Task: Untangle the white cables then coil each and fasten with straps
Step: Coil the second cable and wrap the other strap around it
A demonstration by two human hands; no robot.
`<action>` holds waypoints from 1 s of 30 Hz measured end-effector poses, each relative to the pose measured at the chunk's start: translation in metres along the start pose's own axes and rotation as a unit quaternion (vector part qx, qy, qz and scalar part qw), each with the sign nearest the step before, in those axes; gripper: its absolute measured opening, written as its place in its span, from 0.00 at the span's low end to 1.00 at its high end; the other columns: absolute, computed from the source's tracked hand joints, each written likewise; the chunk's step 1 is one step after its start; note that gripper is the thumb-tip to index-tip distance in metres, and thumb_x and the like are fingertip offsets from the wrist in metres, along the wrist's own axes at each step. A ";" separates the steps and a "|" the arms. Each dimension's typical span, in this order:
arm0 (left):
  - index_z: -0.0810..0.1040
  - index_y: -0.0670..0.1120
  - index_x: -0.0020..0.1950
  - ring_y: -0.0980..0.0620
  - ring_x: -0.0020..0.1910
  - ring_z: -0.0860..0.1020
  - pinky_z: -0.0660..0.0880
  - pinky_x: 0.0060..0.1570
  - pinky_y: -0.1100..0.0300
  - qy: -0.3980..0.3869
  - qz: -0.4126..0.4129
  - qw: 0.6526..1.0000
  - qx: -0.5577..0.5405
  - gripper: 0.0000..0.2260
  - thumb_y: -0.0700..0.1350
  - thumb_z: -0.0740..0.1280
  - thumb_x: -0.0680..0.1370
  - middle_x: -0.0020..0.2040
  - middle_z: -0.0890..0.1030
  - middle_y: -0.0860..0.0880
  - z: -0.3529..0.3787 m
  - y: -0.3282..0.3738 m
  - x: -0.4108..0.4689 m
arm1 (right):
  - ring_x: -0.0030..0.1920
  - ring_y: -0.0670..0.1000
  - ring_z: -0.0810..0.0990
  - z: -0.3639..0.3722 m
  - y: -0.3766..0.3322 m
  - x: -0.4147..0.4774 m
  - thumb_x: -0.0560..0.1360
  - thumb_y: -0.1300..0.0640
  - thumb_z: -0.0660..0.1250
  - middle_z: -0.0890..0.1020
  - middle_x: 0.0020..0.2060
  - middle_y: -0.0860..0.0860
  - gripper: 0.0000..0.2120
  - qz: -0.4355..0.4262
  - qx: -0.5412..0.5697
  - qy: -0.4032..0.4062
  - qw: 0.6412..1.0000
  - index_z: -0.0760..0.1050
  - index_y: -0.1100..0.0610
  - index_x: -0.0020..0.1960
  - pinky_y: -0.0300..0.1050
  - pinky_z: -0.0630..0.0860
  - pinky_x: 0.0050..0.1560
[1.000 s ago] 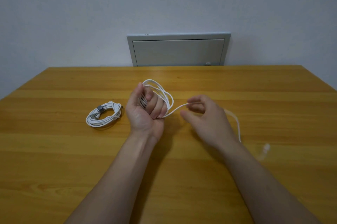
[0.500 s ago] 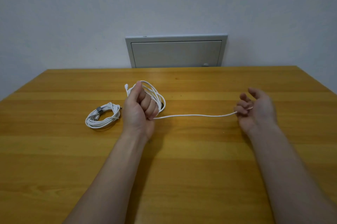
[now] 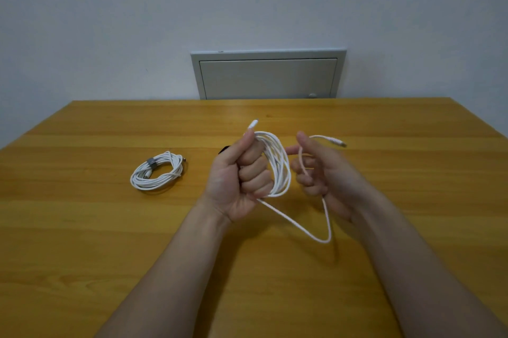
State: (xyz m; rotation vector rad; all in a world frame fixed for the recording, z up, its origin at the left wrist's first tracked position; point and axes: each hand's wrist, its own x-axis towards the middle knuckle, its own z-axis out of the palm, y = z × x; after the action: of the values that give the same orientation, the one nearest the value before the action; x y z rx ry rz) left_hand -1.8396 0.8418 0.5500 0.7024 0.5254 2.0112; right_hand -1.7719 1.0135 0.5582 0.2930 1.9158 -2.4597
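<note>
My left hand [image 3: 242,175] is fisted around a white cable coil [image 3: 279,170], held above the table; one plug end [image 3: 253,124] sticks up past the thumb. My right hand [image 3: 321,170], blurred, sits close beside the coil and grips the same cable's loose tail, whose other plug [image 3: 339,143] points right. Between the hands a slack loop [image 3: 316,237] hangs down. A second white cable [image 3: 156,171] lies coiled on the table to the left, bound by a grey strap [image 3: 151,164]. A small dark object [image 3: 224,149] peeks out behind my left thumb.
The wooden table [image 3: 384,227] spans the view, its far edge against a pale wall. A grey wall panel [image 3: 268,75] sits behind the far edge.
My right hand has swung back from the far right to beside the coil, bringing the tail with it. The once taut strand now hangs slack. The left hand has risen slightly.
</note>
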 end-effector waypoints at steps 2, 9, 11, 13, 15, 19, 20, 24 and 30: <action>0.59 0.51 0.32 0.55 0.19 0.52 0.52 0.21 0.62 0.025 -0.013 0.999 0.021 0.22 0.52 0.59 0.84 0.23 0.56 0.53 0.002 -0.005 0.002 | 0.33 0.49 0.68 0.011 0.003 -0.007 0.71 0.41 0.75 0.74 0.35 0.51 0.21 -0.046 -0.036 -0.070 0.996 0.77 0.57 0.50 0.38 0.57 0.30; 0.56 0.52 0.31 0.55 0.17 0.51 0.50 0.18 0.64 0.150 -0.008 0.983 0.103 0.22 0.53 0.61 0.81 0.20 0.54 0.54 0.003 -0.005 0.003 | 0.28 0.39 0.74 0.016 0.011 -0.005 0.75 0.62 0.73 0.78 0.30 0.47 0.13 -0.118 -0.091 -0.030 0.988 0.78 0.73 0.52 0.29 0.68 0.29; 0.57 0.51 0.31 0.57 0.16 0.53 0.53 0.17 0.65 0.172 -0.002 0.978 0.118 0.22 0.52 0.62 0.81 0.19 0.57 0.55 0.003 -0.006 0.004 | 0.34 0.44 0.78 0.016 0.012 -0.004 0.78 0.60 0.72 0.81 0.36 0.54 0.12 -0.114 -0.098 -0.034 0.988 0.80 0.70 0.55 0.33 0.72 0.34; 0.59 0.51 0.30 0.58 0.15 0.57 0.56 0.16 0.65 0.204 0.005 0.969 0.137 0.21 0.51 0.64 0.80 0.19 0.59 0.54 0.005 -0.008 0.006 | 0.40 0.53 0.80 0.017 0.013 -0.002 0.79 0.58 0.70 0.81 0.41 0.60 0.13 -0.090 -0.095 -0.041 0.991 0.80 0.68 0.57 0.43 0.76 0.40; 0.62 0.50 0.29 0.58 0.15 0.58 0.57 0.17 0.65 0.240 0.013 0.958 0.155 0.21 0.50 0.65 0.79 0.19 0.59 0.54 0.008 -0.010 0.008 | 0.41 0.56 0.81 0.017 0.014 0.000 0.81 0.59 0.67 0.81 0.41 0.61 0.14 -0.062 -0.064 -0.034 0.995 0.78 0.71 0.57 0.49 0.79 0.47; 0.65 0.50 0.27 0.59 0.16 0.57 0.55 0.18 0.65 0.283 0.037 0.942 0.178 0.20 0.49 0.68 0.76 0.20 0.58 0.54 0.011 -0.013 0.010 | 0.45 0.60 0.76 0.016 0.019 0.005 0.81 0.60 0.67 0.77 0.42 0.59 0.10 -0.057 -0.046 -0.014 0.997 0.79 0.67 0.54 0.63 0.77 0.56; 0.67 0.51 0.26 0.59 0.16 0.57 0.53 0.20 0.65 0.283 0.040 0.941 0.184 0.19 0.49 0.69 0.75 0.20 0.58 0.55 0.012 -0.013 0.010 | 0.46 0.60 0.76 0.016 0.020 0.006 0.81 0.60 0.67 0.76 0.42 0.59 0.09 -0.059 -0.044 -0.017 0.997 0.80 0.66 0.54 0.64 0.76 0.56; 0.70 0.52 0.26 0.59 0.18 0.55 0.54 0.21 0.65 0.266 0.031 0.949 0.169 0.20 0.47 0.68 0.77 0.22 0.57 0.55 0.008 -0.010 0.009 | 0.36 0.50 0.76 0.015 0.019 0.006 0.83 0.61 0.64 0.75 0.33 0.51 0.07 -0.060 -0.027 -0.030 0.997 0.79 0.58 0.48 0.45 0.75 0.45; 0.64 0.50 0.29 0.57 0.19 0.54 0.54 0.20 0.64 0.254 0.008 0.962 0.097 0.21 0.55 0.64 0.79 0.22 0.55 0.54 0.007 -0.008 0.008 | 0.34 0.49 0.69 0.015 0.024 0.009 0.76 0.57 0.69 0.73 0.31 0.50 0.05 -0.043 0.050 -0.037 0.997 0.77 0.59 0.45 0.51 0.64 0.44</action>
State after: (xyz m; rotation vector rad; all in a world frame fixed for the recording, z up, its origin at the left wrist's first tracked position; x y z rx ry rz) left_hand -1.8334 0.8535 0.5531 0.2919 1.0314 2.1764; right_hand -1.7799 0.9939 0.5378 0.1204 1.8183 -2.5854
